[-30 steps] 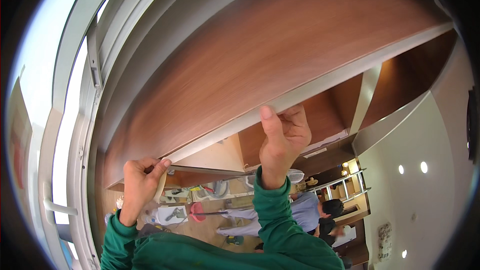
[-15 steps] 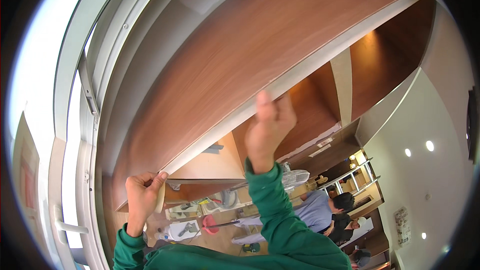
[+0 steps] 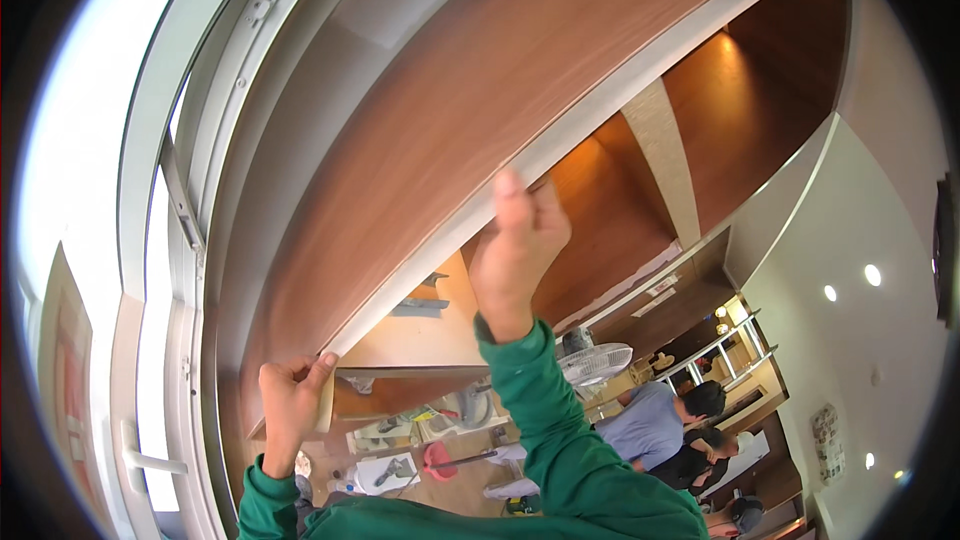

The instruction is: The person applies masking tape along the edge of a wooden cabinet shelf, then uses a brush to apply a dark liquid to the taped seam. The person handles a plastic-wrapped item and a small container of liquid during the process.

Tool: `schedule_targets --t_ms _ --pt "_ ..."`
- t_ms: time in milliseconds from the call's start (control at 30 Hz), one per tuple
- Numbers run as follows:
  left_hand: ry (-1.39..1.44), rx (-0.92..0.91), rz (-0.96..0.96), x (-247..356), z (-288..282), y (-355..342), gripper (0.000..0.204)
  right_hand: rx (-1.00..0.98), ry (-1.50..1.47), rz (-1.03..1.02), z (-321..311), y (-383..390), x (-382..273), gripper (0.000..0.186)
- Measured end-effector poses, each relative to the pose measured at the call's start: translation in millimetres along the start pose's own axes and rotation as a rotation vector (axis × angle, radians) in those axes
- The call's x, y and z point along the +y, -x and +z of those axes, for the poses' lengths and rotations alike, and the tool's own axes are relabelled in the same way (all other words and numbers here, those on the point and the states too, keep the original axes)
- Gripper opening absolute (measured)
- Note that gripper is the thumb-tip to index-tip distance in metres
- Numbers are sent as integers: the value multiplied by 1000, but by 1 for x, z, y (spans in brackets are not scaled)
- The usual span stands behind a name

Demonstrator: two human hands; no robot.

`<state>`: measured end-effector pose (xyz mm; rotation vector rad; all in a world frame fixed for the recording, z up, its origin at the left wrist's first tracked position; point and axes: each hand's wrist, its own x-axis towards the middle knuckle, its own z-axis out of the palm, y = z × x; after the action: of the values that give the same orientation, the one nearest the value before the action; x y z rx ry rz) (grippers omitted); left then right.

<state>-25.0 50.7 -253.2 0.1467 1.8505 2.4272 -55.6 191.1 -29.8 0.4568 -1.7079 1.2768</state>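
Where a reddish-brown board (image 3: 430,160) ends in a long edge, a pale, narrow, smooth strip (image 3: 650,74) runs along it. Near the board's lower left corner, the left hand (image 3: 290,402) pinches the strip between thumb and curled fingers, a short cream tail hanging beside the palm. Farther along that edge, the right hand (image 3: 515,258) has its thumb raised at the strip; blur hides whether it grips. The strip's far end meets the dark rim.
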Motion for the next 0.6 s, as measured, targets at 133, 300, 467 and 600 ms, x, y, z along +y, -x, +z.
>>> schedule_targets --t_ms 133,300,467,600 --pt "-212 -5 39 -5 -9 -4 38 -162 -130 213 -13 44 25 27" --pt "-106 -40 -76 3 -9 4 33 -314 -121 313 -49 100 28 37" --pt "-64 -64 -137 4 -12 11 31 -489 85 250 -42 129 36 39" --pt "-51 -81 -138 2 -7 15 30 -442 65 267 -26 123 38 37"
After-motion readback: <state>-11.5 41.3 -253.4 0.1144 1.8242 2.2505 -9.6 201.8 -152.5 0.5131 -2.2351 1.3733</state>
